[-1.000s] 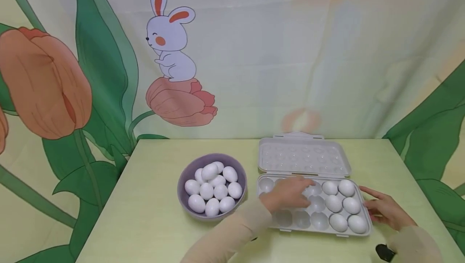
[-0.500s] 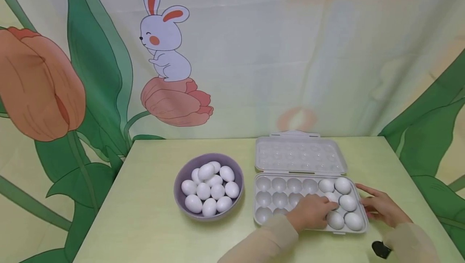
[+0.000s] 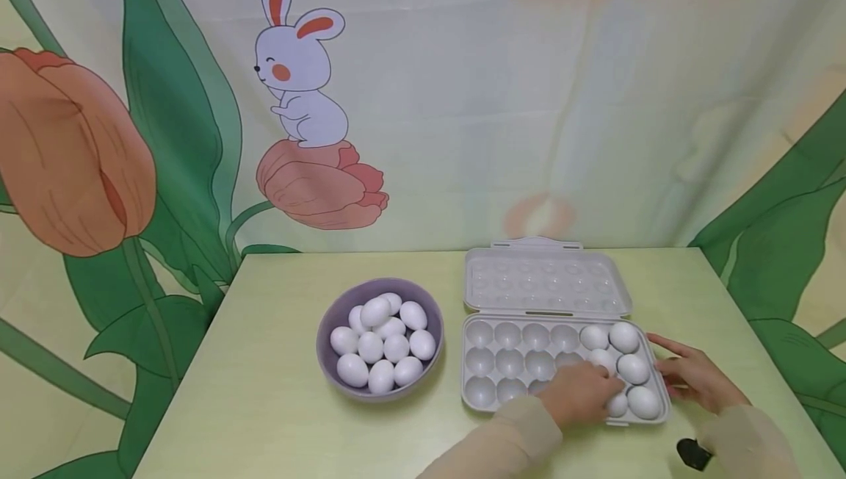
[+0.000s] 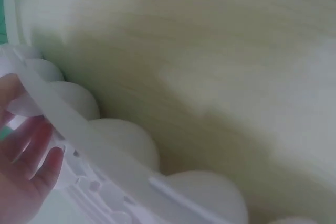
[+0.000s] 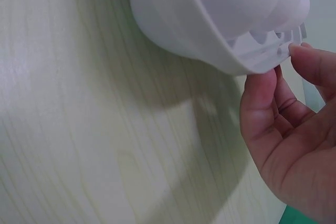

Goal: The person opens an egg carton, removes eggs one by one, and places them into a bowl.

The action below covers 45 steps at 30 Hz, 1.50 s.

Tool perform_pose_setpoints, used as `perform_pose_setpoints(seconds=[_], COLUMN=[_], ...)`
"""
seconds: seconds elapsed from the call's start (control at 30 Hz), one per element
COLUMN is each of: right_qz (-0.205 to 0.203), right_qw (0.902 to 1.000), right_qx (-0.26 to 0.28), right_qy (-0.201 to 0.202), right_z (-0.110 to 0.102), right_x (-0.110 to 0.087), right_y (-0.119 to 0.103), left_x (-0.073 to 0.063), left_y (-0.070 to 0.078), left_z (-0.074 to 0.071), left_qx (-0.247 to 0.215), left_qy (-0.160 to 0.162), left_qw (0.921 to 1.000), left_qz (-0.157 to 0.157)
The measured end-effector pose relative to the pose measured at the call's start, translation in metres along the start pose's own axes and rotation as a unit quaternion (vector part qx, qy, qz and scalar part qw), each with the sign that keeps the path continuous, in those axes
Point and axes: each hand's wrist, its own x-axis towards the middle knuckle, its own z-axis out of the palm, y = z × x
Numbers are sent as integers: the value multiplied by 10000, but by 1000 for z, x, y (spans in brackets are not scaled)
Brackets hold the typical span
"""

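A white plastic egg tray (image 3: 496,411) lies with its lid (image 3: 545,284) folded back; white eggs (image 3: 623,337) fill its two right-hand columns. My left hand (image 3: 581,393) reaches over the tray's front right part, its fingers touching an egg (image 3: 617,405) in the front row and partly covering it. In the left wrist view, the left hand (image 4: 23,161) has its fingers extended beside the eggs at the tray's rim (image 4: 68,121). My right hand (image 3: 700,376) holds the tray's right end; in the right wrist view, that hand (image 5: 294,129) pinches the rim (image 5: 231,66) between thumb and finger.
A purple bowl (image 3: 326,369) heaped with white eggs stands left of the tray on the pale wooden table (image 3: 264,391). Behind the table hangs a printed cloth (image 3: 423,97). A small black object (image 3: 694,455) shows by the right sleeve.
My left hand has moved from the tray's middle to the right and forward, over the filled columns' front eggs. The right hand stays at the tray's right end. The view shifted slightly.
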Motion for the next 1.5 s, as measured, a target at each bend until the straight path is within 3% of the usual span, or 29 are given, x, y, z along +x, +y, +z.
perform_pose_setpoints(seconds=[0.27,0.63,0.77,0.93,1.07,1.2,1.37,1.5], right_qz=[59,82,115,97,15,-63,-102,-100], right_qw=[10000,9999,9999,9999,10000,9999,9998,9998], right_qx=[9,70,76,42,-49,-64,-27,24], right_qy=[38,65,89,41,-42,-132,-166,-155], right_z=[-1,1,1,0,0,0,0,0], right_x=[3,2,2,2,1,1,1,1], right_y=[2,1,1,1,0,1,3,3], left_x=[6,3,-1,-6,-8,-7,-8,-14], left_y=[5,2,-5,-11,-16,-26,-46,-71], left_z=[0,2,6,5,0,-7,-25,-41], left_qx=[446,518,610,155,-484,-1296,-1727,-2029], left_qy=[-190,-80,196,698,822,892,954,875], left_qw=[9988,9986,9979,9973,9954,9875,9803,9751], left_qz=[73,60,108,143,120,49,-8,-174])
